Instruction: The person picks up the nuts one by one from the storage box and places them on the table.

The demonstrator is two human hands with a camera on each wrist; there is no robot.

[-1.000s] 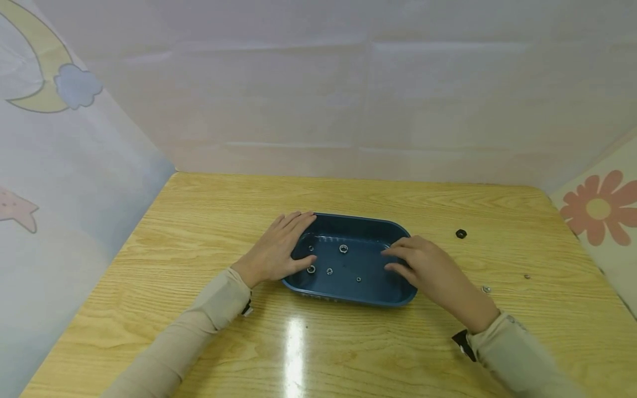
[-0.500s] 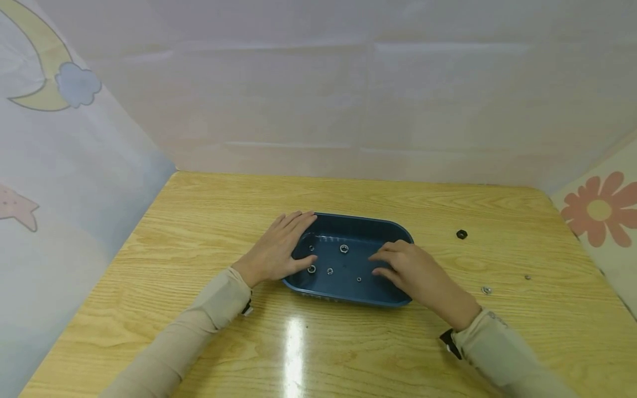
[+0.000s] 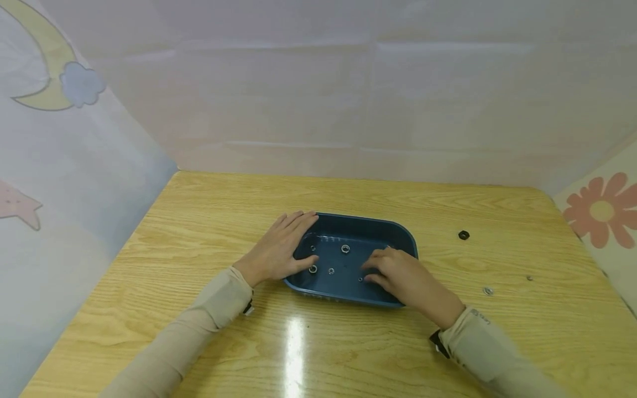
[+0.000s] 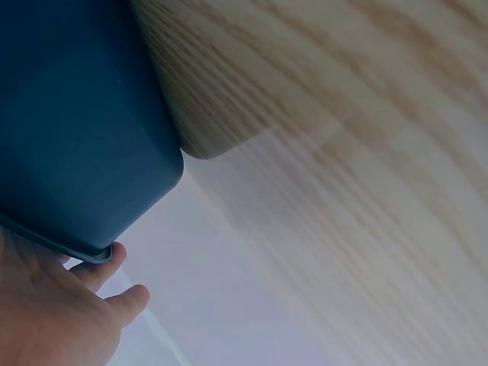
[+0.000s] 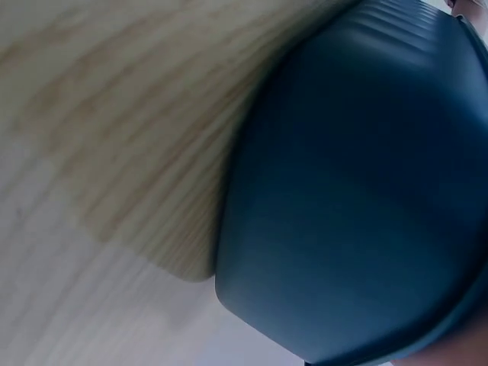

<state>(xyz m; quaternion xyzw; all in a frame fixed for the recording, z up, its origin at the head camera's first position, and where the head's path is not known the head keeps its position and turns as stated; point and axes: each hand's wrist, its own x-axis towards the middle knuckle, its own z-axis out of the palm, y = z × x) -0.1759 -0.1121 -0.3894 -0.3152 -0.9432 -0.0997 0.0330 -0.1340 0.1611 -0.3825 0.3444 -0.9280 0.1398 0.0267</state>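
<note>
A dark blue tray (image 3: 343, 293) sits on the wooden table with several metal nuts inside. My left hand (image 3: 281, 246) rests on its left end, fingers extended along the rim and thumb reaching inside. The left wrist view shows fingertips (image 4: 131, 303) beyond the rim. My right hand (image 3: 403, 276) reaches over the right side into the tray, fingers bent, thumb apart from them. Just left of that thumb lies a tiny nut (image 3: 360, 279). A larger nut (image 3: 345, 249) is near the tray's middle, and another nut (image 3: 312, 269) lies beside my left thumb.
On the table (image 3: 239, 342) right of the tray are a black nut (image 3: 464, 235), a silvery nut-like piece (image 3: 488, 291) and a tiny metal piece (image 3: 530, 278). A pale printed backdrop (image 3: 298, 99) stands behind the table and along both sides.
My right hand has moved left and slightly down, from the tray's right end toward the tiny nut. The left hand keeps its place on the rim.
</note>
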